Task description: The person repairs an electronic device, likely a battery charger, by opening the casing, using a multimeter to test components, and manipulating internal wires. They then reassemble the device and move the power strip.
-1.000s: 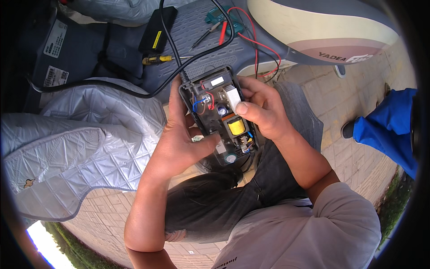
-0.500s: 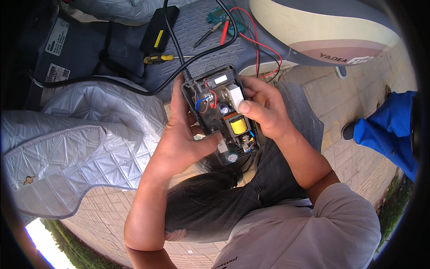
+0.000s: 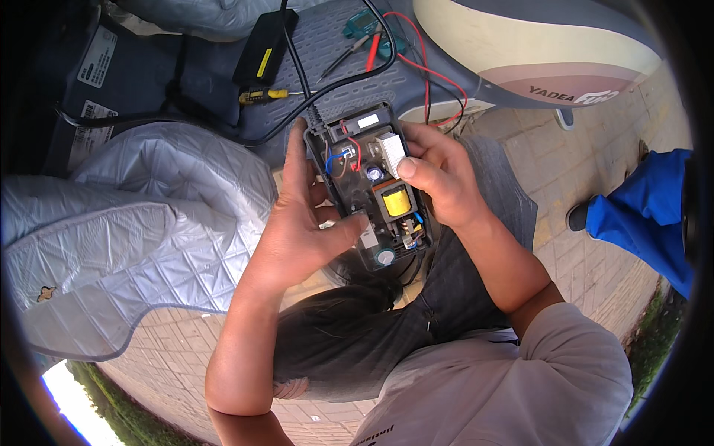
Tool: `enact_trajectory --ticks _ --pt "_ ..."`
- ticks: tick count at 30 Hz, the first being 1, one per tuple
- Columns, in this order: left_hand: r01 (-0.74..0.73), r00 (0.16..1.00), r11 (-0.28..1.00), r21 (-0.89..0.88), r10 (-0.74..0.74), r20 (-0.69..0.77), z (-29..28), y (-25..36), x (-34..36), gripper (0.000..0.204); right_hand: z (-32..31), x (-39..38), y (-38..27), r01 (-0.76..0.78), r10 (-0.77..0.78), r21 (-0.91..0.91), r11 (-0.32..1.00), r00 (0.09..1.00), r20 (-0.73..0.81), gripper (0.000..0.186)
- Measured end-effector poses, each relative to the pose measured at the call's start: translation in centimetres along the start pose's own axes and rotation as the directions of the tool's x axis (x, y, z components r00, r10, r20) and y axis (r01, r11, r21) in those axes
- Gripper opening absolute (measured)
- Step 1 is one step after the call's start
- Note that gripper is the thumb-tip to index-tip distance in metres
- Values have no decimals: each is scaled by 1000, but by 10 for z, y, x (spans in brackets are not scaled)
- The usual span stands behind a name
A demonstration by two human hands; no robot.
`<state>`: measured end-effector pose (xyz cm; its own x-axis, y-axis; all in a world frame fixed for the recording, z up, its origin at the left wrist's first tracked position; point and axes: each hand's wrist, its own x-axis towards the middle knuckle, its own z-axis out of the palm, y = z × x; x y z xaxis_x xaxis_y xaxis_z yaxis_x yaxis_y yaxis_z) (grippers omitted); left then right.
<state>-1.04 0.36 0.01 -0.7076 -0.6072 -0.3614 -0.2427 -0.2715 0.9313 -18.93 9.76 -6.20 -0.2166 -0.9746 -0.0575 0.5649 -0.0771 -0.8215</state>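
An opened black device case (image 3: pixel 372 201) is held upright in front of me, showing a circuit board with a yellow transformer (image 3: pixel 396 201), a white block (image 3: pixel 390 154), small capacitors and blue and red wires. My left hand (image 3: pixel 305 230) grips its left side, thumb resting on the lower left of the board. My right hand (image 3: pixel 442 178) holds the right side, thumb pressed beside the white block. A thick black cable (image 3: pixel 303 78) runs from the case's top end over the scooter footboard.
The footboard (image 3: pixel 357 97) holds a black box (image 3: pixel 253 63), a yellow screwdriver (image 3: pixel 264 97) and a teal meter (image 3: pixel 358 24) with red and black leads. A silver quilted cover (image 3: pixel 126 223) lies at left. A person's blue-clad leg (image 3: pixel 632 208) is at right, on paving (image 3: pixel 573 171).
The case and both my hands have shifted slightly up and to the right; my grip looks the same. The black cable above has moved a little with them.
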Motion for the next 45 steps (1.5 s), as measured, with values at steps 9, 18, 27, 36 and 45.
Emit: enact_trajectory --ticks 9,18,27,36,45 --pt "21 999 996 82 -24 34 -7 -9 -6 111 4 3 3 9 -10 -14 1000 1000 -25 59" --pt "18 999 998 59 -20 40 -9 -9 -6 109 5 3 4 26 -26 -25 999 1000 -14 61" --pt "-228 927 898 377 319 -198 -7 -17 4 78 9 -2 8 -29 29 -4 1000 999 -38 60" --pt "-221 924 890 399 322 -205 -7 -18 5 74 10 -3 5 -18 17 -52 999 1000 -9 61" --pt "-239 901 911 337 338 -272 -1 -14 5 70 10 -3 7 21 -19 -122 992 1000 13 63"
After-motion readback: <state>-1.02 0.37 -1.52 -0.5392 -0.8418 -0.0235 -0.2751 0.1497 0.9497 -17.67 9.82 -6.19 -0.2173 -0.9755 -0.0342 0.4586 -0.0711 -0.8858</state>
